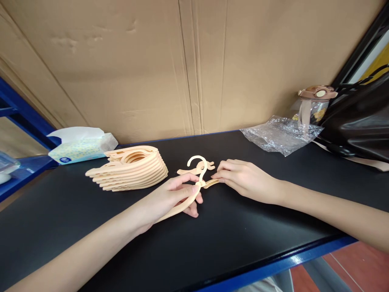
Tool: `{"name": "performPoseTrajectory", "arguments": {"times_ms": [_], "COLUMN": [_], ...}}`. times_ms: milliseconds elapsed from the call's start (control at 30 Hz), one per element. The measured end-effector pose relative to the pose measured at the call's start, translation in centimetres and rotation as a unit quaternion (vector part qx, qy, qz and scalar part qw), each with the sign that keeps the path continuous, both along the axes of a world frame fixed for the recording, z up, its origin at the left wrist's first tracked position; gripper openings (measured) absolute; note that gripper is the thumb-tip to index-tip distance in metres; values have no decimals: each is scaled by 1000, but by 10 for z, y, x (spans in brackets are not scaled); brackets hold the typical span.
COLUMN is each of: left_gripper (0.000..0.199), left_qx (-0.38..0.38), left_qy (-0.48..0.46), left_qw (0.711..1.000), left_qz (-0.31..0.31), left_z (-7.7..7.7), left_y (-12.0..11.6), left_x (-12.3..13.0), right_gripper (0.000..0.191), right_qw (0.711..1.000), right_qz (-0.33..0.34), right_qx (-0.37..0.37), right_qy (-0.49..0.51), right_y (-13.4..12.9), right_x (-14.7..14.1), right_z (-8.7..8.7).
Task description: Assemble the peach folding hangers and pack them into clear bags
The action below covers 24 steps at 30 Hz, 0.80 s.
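A peach plastic folding hanger (181,207) is between my two hands above the black table, its hook standing upright. My left hand (176,196) is closed on the hanger's near arm, close to the hinge under the hook. With its fingers pinched together, my right hand (243,178) grips the hanger's other arm, which points right. Behind the hook, another folded peach hanger (187,171) lies on the table, partly hidden. To the left of my hands sits a neat stack of folded hangers (136,176), all the same peach colour.
A tissue pack (82,148) lies at the back left. Crumpled clear plastic (281,134) rests at the back right, before a drink bottle (317,103) and a black bag (361,117). Cardboard (146,73) stands behind the black table (243,239), which has a blue edge.
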<state>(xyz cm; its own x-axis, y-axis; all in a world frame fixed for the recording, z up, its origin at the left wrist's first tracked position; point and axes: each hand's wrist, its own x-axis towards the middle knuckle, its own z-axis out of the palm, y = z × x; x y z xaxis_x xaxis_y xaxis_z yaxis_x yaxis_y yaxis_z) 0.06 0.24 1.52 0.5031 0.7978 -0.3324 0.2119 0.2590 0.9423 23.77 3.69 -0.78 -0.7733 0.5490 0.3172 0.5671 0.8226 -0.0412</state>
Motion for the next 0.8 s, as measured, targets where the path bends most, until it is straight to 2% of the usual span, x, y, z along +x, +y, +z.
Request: {"name": "performPoseTrajectory", "arguments": {"times_ms": [167,333,467,633,800], "left_gripper": [15,11,13,18,27], "left_qx": [-19,-28,-15,-3,16], "left_qy": [-2,-24,-20,-14,7], "left_qw": [1000,999,1000,1000,1000], "left_qz": [15,-4,-2,3,2], "left_z": [1,-2,-3,-2,-1], "left_y": [0,0,1,-1,-2], "left_x": [0,-3,-2,0,-1], "right_gripper": [36,27,28,32,9], "right_qw": [999,998,995,989,987], "right_qz": [25,27,48,63,73], "right_qx": [-44,-52,-77,-136,-142], "right_qy": [9,3,35,9,-18], "right_y": [-3,-6,-6,-4,-6], "right_x": [3,-1,0,12,13], "right_z": [-1,2,10,25,24]}}
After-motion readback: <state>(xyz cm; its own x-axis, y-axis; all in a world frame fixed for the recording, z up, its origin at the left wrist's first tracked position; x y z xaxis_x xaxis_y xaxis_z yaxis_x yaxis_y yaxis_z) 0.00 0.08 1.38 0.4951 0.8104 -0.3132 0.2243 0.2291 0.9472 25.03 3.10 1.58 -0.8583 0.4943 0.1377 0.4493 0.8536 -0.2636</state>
